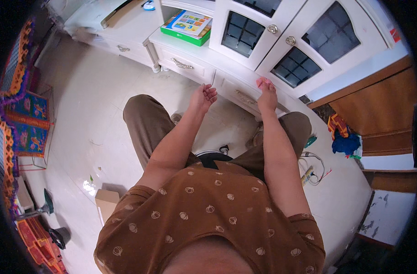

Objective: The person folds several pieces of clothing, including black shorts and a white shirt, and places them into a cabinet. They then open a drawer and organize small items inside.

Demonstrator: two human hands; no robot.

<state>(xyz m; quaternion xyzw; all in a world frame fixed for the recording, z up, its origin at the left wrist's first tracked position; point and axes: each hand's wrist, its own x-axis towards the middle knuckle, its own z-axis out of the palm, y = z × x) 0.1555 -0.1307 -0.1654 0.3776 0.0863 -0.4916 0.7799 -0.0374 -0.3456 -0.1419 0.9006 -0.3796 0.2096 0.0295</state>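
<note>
In my right hand [268,99] is a folded pink cloth [263,83], held against the ledge at the foot of a white glass-door cabinet [249,56]. Just below that hand is a white drawer front with an ornate metal handle [245,97]. My left hand [205,97] hangs in the air with nothing in it, palm turned up and fingers loosely curled apart. It is nearest to the edge of a second drawer, whose ornate handle [182,63] shows farther left. Both cabinet doors look closed, each with a round metal knob [272,28].
A green box [186,32] with books stands in an open shelf. Cables and a power strip [307,175] lie on the floor at right, near a wooden door [376,102]. A cardboard box [106,203], a dark bin [60,236] and a colourful decorated frame [30,125] are at left.
</note>
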